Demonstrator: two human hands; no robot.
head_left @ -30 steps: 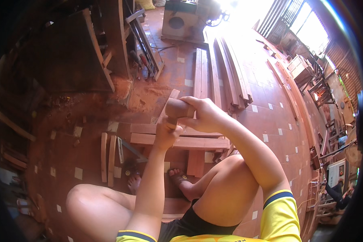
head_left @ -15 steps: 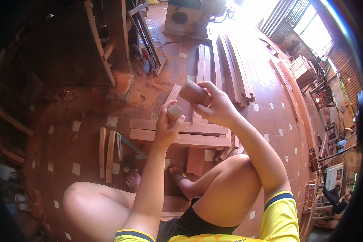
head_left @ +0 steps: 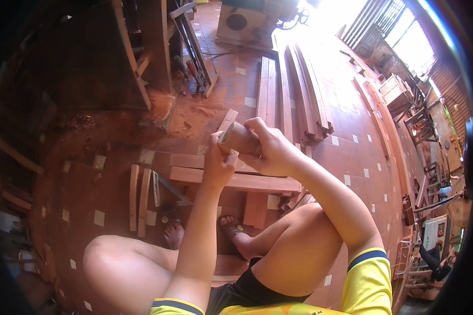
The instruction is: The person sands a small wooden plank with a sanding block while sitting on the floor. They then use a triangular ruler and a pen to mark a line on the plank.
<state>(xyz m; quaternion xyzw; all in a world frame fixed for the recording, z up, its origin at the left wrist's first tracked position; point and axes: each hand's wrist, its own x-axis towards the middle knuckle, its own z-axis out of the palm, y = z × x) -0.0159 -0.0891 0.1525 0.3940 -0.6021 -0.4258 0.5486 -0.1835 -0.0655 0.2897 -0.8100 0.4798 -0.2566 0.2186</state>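
My right hand (head_left: 272, 149) is wrapped around a short brown cylinder-shaped piece (head_left: 240, 139) that looks like a roll with a pale edge at its end. My left hand (head_left: 217, 164) is closed just below it, fingers pinching that pale end (head_left: 229, 153) of the same piece. Both hands meet above a low stack of reddish wooden planks (head_left: 247, 181) lying across the floor in front of my feet. I cannot tell whether the piece is wood or rolled paper.
Long boards (head_left: 299, 84) lie on the tiled floor running away ahead. Short wooden slats (head_left: 139, 197) rest to the left of my feet (head_left: 231, 228). A wooden frame and leaning tools (head_left: 194, 58) stand at the back left; a boxy machine (head_left: 244, 23) is at the far end.
My right hand had lifted the brown piece up away from the left hand; now it has come back down and both hands hold it together again.
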